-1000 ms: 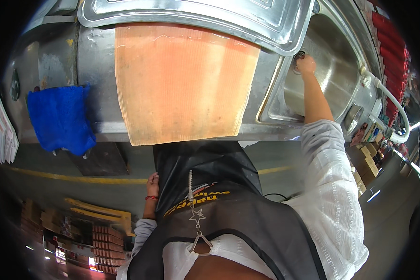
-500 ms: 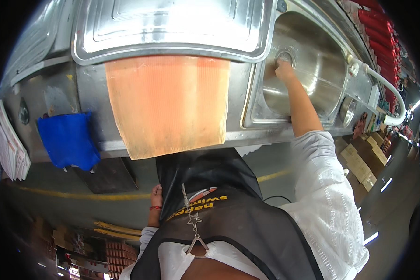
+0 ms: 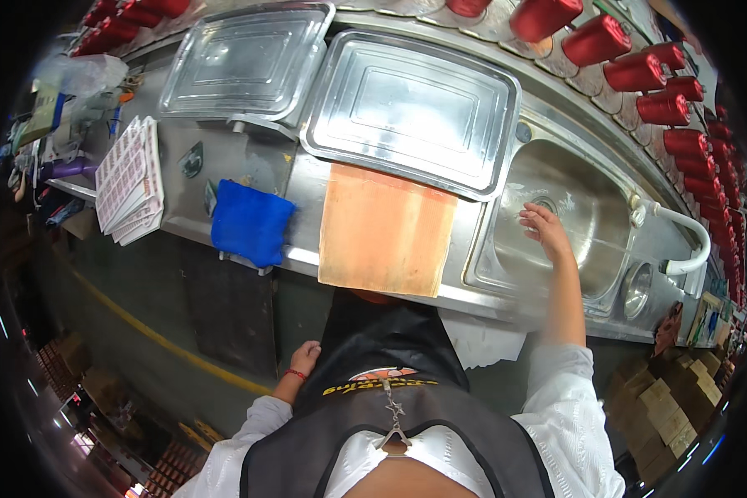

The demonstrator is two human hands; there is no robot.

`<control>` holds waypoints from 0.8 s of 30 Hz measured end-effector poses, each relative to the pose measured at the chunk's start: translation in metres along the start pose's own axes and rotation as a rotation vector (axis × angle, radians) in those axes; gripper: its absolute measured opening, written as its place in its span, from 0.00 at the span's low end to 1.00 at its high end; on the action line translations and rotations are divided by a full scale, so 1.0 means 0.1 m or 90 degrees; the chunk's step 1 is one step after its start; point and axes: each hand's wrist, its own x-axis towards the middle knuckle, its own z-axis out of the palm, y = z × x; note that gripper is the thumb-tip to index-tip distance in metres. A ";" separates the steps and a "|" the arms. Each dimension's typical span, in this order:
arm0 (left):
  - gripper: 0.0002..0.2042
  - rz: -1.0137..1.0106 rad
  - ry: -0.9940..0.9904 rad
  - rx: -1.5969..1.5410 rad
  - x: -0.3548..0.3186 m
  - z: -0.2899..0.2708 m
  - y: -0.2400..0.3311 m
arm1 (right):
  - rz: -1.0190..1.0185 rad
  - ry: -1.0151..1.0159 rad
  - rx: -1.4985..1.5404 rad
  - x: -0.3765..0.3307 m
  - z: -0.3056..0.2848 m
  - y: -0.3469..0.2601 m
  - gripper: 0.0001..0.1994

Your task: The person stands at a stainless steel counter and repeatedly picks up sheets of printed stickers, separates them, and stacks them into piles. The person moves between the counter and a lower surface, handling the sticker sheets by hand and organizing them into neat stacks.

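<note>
My right hand (image 3: 548, 231) is over the steel sink (image 3: 593, 261), above the drain (image 3: 544, 204), its fingers loosely apart and nothing in them. Wet streaks and drops show around the drain. Down beside the black apron (image 3: 353, 349) hangs my left hand (image 3: 305, 358), with a red band at the wrist; its fingers look loosely curled and I see nothing in them. Left of the sink, an orange ribbed sheet (image 3: 386, 232) lies on the metal counter, its far edge under a rectangular metal tray lid (image 3: 411, 108).
A white hose (image 3: 690, 232) arches at the sink's right, near a small round metal dish (image 3: 637, 289). Leftward are a blue cloth (image 3: 251, 224), printed sheets (image 3: 130, 183) and another metal lid (image 3: 245, 62). Red thread spools (image 3: 596, 40) line the back; cardboard boxes (image 3: 664, 407) stand lower right.
My right hand has lifted back from the drain and its fingers have spread. The view has shifted, showing more of the counter and the spools. My left hand still hangs by the apron.
</note>
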 end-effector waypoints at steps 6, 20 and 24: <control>0.16 0.133 -0.009 0.090 0.11 -0.31 0.70 | 0.043 0.074 0.218 -0.44 -0.07 -1.12 0.15; 0.17 0.201 0.030 0.047 -0.08 -0.89 1.01 | 0.029 0.145 0.286 -0.38 0.41 -1.76 0.25; 0.18 0.180 0.013 0.069 -0.01 -0.86 0.79 | 0.013 0.139 0.326 -0.64 -0.07 -1.98 0.23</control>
